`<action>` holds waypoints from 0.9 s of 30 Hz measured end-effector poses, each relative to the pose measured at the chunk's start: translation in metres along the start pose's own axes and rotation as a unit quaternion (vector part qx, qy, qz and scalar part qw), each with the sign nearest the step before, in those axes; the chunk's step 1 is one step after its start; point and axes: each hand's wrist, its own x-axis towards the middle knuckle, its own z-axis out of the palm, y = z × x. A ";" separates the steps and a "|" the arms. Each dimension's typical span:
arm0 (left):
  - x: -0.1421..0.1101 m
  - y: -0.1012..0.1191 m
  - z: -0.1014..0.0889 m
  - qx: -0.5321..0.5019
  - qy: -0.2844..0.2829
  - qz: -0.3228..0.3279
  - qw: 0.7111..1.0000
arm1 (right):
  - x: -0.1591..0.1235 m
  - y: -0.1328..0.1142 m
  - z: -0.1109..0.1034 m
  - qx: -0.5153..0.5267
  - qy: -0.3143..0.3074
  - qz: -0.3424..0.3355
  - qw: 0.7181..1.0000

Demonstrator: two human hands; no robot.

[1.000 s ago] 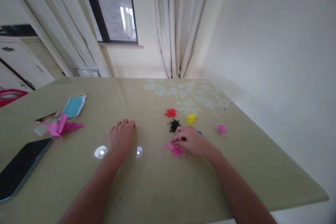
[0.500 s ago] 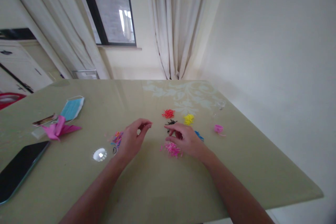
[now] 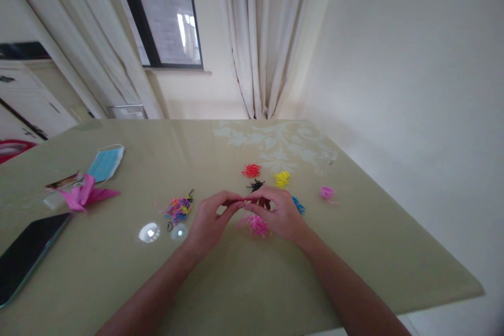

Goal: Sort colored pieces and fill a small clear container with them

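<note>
My left hand (image 3: 208, 220) and my right hand (image 3: 279, 212) meet fingertip to fingertip over the middle of the table. Both are closed in a pinch; whatever lies between the fingertips is too small to make out. Under and beside my right hand lies a pile of pink bands (image 3: 258, 226), small and thin like rubber bands. Black bands (image 3: 255, 185) lie just beyond its fingers, partly covered. Blue bands (image 3: 298, 205) show past its right side. Red bands (image 3: 251, 170) and yellow bands (image 3: 282, 179) lie farther back. Left of my left hand is a mixed-colour pile of bands (image 3: 179, 209).
On the table's left are a phone (image 3: 33, 252), a pink folded-paper shape (image 3: 86, 194) and a blue face mask (image 3: 106, 164). A shiny round object (image 3: 149, 232) lies near the mixed pile. At the right sits a small pink item (image 3: 327, 192). A wall borders the right side.
My left hand has moved right, away from the mixed pile, to my right hand. My right hand's fingers, apart before, have closed in where the two hands meet.
</note>
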 end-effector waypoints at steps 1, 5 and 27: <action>0.000 0.000 0.000 0.000 0.000 0.000 1.000 | 0.000 0.000 0.000 0.001 0.000 0.001 1.000; 0.000 -0.001 -0.001 0.006 -0.002 -0.002 1.000 | -0.001 0.000 0.001 0.003 0.000 0.000 1.000; 0.001 -0.001 0.000 0.023 -0.007 0.033 0.999 | -0.001 0.002 0.002 -0.008 0.003 -0.023 1.000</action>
